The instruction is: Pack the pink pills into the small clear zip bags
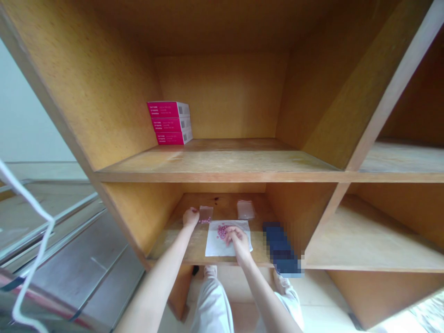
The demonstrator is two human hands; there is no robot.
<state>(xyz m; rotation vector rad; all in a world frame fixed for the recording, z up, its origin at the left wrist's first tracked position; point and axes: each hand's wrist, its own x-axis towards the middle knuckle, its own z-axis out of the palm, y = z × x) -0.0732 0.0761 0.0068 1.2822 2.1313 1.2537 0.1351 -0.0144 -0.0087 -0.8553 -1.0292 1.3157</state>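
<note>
A square white paper sheet (pixel 217 245) lies on the lower wooden shelf (pixel 199 243); a loose cluster of small round pink pills (pixel 222 231) sits on the sheet, right under the right hand (pixel 237 239), whose grip is bunched, fingertips pressed together over the pills; I cannot tell whether it pinches any. Beyond the sheet's far-left corner, the left hand (pixel 191 217) has its grip pressed together, close beside a small clear plastic bag (pixel 206 213); a few more pink pills (pixel 204 221) lie at that bag's near edge. A second clear plastic bag (pixel 246 209) lies flat beyond the sheet's far-right corner; a blurred dark blue object (pixel 280 247) sits right of the sheet; above the sheet, three stacked magenta cardboard boxes (pixel 169 123) stand on the upper wooden shelf (pixel 222 162).
</note>
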